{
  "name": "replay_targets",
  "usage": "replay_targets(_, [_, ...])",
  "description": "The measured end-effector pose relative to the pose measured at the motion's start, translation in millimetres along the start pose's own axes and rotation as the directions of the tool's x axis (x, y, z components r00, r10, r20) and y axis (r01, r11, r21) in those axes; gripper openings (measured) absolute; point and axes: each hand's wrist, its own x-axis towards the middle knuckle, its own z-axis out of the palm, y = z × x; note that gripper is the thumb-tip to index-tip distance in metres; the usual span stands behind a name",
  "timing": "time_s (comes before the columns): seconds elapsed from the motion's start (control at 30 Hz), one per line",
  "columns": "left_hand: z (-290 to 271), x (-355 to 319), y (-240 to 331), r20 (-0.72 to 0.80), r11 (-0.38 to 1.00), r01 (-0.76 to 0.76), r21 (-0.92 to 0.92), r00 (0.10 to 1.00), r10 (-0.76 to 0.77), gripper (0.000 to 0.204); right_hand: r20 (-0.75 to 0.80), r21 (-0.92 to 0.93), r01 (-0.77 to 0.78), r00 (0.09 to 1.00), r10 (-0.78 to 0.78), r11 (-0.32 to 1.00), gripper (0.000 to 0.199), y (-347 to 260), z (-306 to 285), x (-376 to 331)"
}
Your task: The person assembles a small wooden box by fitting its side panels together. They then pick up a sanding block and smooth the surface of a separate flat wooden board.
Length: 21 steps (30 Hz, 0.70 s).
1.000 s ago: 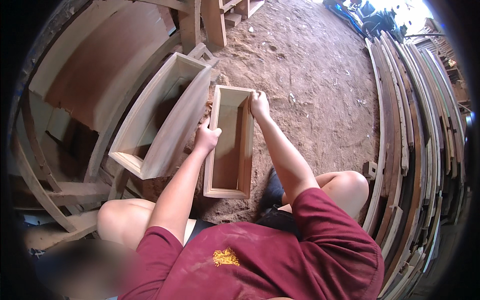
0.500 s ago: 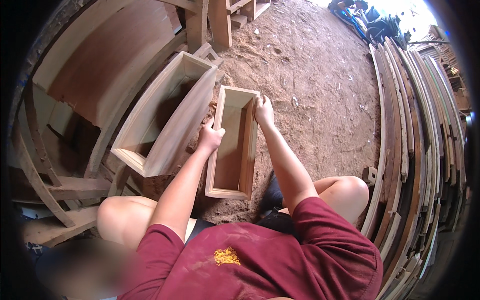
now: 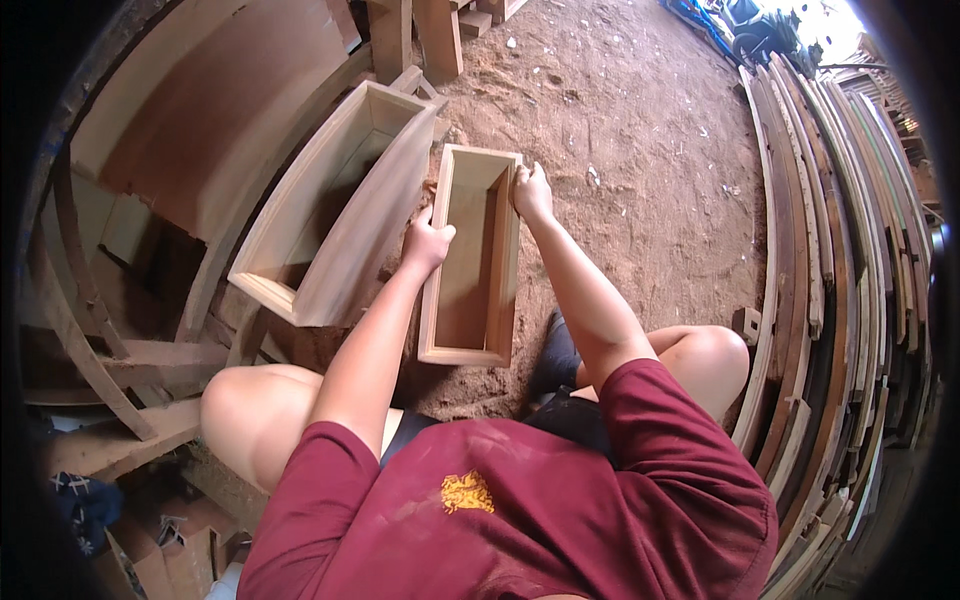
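Note:
A narrow, open-topped wooden box (image 3: 463, 355) with a framed rim lies lengthwise before me, over the sandy ground. My left hand (image 3: 428, 243) is closed on its left long side, thumb at the rim. Farther along the right side, close to the far corner, my right hand (image 3: 532, 190) grips the opposite wall; some of its fingers are hidden behind the wood. To the left stands a bigger wooden box (image 3: 375, 225), also open-topped with a framed rim, tilted on a wooden support. A small gap separates the two boxes.
Long boards (image 3: 800, 270) are stacked along the right. Wooden frames and a large brown panel (image 3: 215, 130) take up the left. Sandy ground (image 3: 640, 200) stretches ahead toward a motorcycle (image 3: 760, 35) at the far right. My bent knees flank the work area.
The whole scene sits slightly higher in the picture, both boxes included. Both hands keep their hold on the narrow box. A blurred shape at lower left has gone from view.

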Motion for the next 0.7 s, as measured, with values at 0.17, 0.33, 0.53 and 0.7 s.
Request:
replay_targets(0.17, [1.7, -2.6, 2.9, 0.008, 1.000, -0.018, -0.024, 1.000, 0.019, 0.047, 0.011, 0.004, 0.033, 0.999, -0.033, 0.999, 0.063, 23.3, -9.6, -67.8])
replay_targets(0.33, [-1.7, -6.6, 3.6, -0.004, 0.999, 0.007, 0.046, 1.000, -0.007, 0.055, 0.007, -0.048, 0.081, 0.997, -0.081, 0.996, 0.062, 41.9, -17.0, -145.1])
replay_targets(0.53, [-5.9, -14.8, 18.0, 0.008, 0.998, 0.045, 0.035, 0.999, -0.045, 0.069, 0.175, 0.103, 0.017, 0.984, -0.035, 0.995, 0.057, 50.2, -42.4, -248.1])
replay_targets(0.7, [0.8, -2.7, 1.9, 0.007, 1.000, 0.007, 0.006, 1.000, -0.007, 0.067, 0.113, 0.060, 0.106, 0.987, -0.112, 0.993, 0.058, 63.1, -34.8, -241.5])
